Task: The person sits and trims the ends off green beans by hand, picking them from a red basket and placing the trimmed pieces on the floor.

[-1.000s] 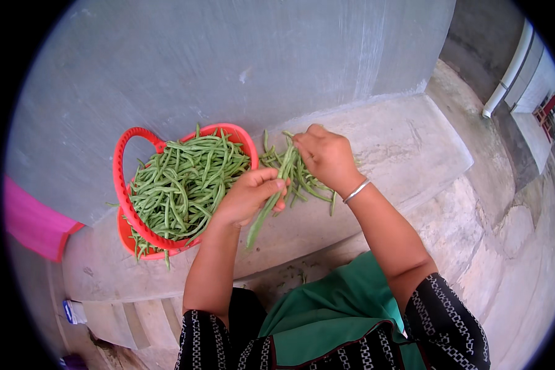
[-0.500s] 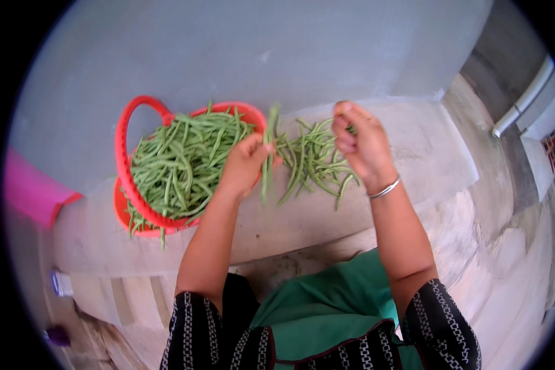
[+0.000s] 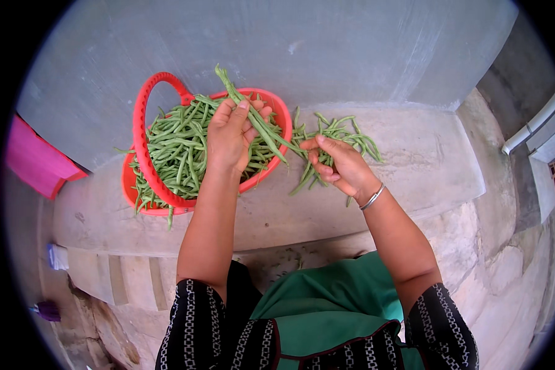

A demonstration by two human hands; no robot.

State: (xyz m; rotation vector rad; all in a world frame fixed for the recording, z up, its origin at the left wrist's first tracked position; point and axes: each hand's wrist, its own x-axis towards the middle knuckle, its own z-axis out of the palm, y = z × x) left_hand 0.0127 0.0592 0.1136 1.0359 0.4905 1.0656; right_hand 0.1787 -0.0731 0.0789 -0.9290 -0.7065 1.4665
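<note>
Our left hand (image 3: 231,132) grip closed on a long green bean (image 3: 253,114) above the red basket (image 3: 143,123), our right hand (image 3: 342,166) grip pinching its lower end, loose bean pile (image 3: 342,132) behind, bare concrete ledge (image 3: 425,166) to the right.

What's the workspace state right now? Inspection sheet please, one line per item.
Surface: grey concrete ledge against a grey wall, steps below it.
Job's things: red basket with a handle, full of green beans; loose bean pile on the ledge to its right.
Clutter: pink sheet at far left; small white object and purple object lower left.
Grips: left hand over the basket, closed on a long bean; right hand by the pile, fingers curled around beans, bangle on the wrist.
Cables: nothing seen.
Surroundings: white pipe at right; person's green lap cloth and black patterned sleeves below.
</note>
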